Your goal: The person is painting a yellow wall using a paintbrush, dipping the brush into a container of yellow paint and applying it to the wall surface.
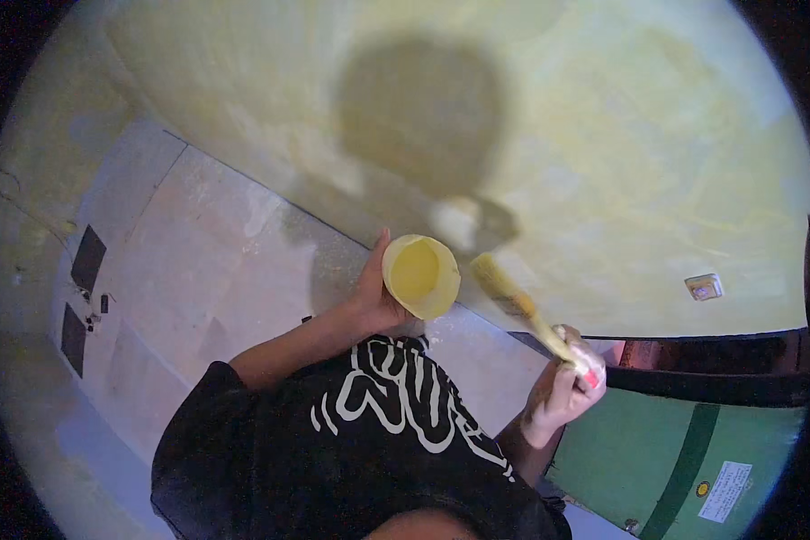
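My left hand is wrapped round a pale cup with yellow paint inside, held upright in front of my chest. To the right, my right hand grips the handle of a paintbrush. Yellow covers the brush's bristles, which point up and left toward the cup but stay apart from it. Beyond both hands rises a wall with patchy pale yellow paint. A dark shadow of a head and of the cup falls on it.
A small switch or socket plate sits on the wall at right. Below it stands a green door or cabinet with a white label. Two dark flat squares lie on the pale floor at far left, with small dark items beside them.
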Demonstrator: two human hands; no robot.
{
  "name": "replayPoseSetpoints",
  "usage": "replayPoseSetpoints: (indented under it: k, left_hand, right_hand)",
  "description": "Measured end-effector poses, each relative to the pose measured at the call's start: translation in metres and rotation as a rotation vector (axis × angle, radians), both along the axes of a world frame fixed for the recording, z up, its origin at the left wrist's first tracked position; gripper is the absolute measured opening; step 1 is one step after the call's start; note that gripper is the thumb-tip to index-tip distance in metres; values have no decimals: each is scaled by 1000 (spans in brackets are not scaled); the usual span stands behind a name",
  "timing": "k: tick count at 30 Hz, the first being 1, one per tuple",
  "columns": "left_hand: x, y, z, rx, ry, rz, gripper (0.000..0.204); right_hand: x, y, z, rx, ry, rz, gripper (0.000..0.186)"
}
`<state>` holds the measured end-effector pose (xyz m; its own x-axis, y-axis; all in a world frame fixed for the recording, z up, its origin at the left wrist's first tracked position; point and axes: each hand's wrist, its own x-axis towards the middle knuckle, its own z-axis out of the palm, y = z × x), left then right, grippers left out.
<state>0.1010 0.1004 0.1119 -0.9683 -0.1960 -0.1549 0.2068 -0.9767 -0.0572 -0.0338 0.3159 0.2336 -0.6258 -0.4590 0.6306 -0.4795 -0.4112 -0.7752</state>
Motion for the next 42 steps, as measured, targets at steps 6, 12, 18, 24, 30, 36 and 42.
replayPoseSetpoints:
  k: [6, 12, 18, 24, 30, 36, 42]
  left_hand:
    - [31, -38, -5, -89, -228, -4, 77]
    - [4, -24, -18, -118, -348, 95, 78]
    - [-8, -25, -3, -105, -352, 144, 73]
    - [-14, -21, 3, -169, -414, 143, 73]
    - [-8, -14, -1, -270, -344, 50, 73]
    - [-1, -12, 11, -311, -358, 84, 71]
    - [9, -13, 15, -288, -313, 127, 68]
  right_hand:
    - [46, -57, 12, 262, 430, 170, 24]
    - [31, -61, 26, 402, 580, 221, 23]
    - [23, -65, 43, 532, 783, 282, 32]
    - [18, -57, 73, 617, 993, 261, 29]
    - [23, -71, 68, 703, 1140, 380, 28]
    - [29, -69, 47, 794, 1103, 362, 27]
    - [39, -66, 38, 817, 1007, 343, 34]
